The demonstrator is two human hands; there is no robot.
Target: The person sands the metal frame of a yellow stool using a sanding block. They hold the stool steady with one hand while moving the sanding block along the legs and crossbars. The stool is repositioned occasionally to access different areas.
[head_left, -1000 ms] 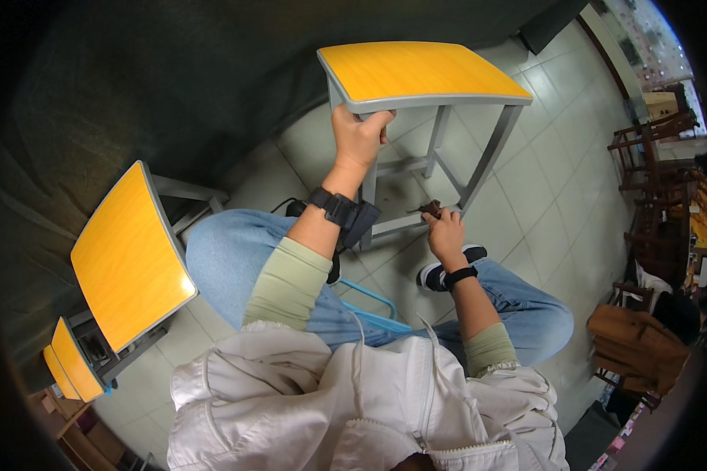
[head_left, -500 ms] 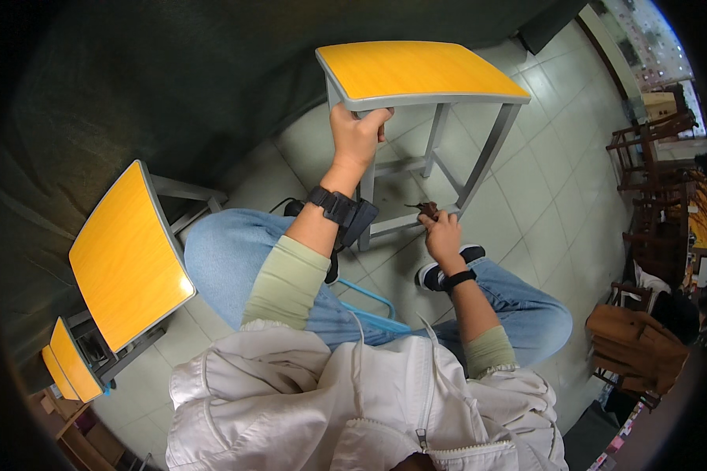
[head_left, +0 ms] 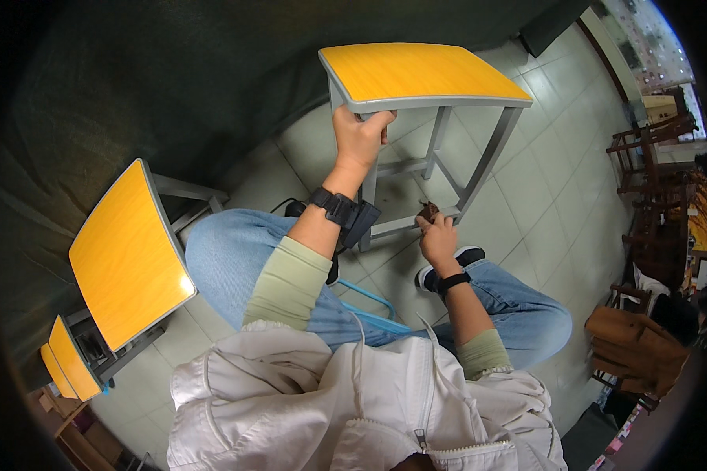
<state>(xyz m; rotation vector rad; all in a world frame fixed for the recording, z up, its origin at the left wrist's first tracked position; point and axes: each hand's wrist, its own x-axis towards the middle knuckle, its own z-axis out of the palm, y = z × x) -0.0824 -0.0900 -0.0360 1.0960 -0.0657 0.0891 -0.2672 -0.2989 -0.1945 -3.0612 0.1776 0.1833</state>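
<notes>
In front of me stands a stool (head_left: 428, 72) with a yellow wood-look top and a grey metal frame. Just below its near left corner, my left hand (head_left: 359, 140) is wrapped round the top of the leg. Lower down, my right hand (head_left: 438, 237) pinches a small, crumpled dark brown cloth (head_left: 428, 210) against the stool's near lower crossbar (head_left: 397, 226). The fingers partly cover this cloth. Black bands sit on both my wrists, and a dark box-like device hangs from the left one.
A second yellow-topped stool (head_left: 130, 255) stands left of my knee, with another yellow-topped piece (head_left: 69, 361) behind it. Between my legs is a blue tubular frame (head_left: 369, 302). A dark curtain (head_left: 173, 86) hangs at the back; wooden chairs (head_left: 648, 220) line the right side.
My right hand and the brown cloth have shifted slightly left along the lower crossbar. My left hand keeps its hold on the leg.
</notes>
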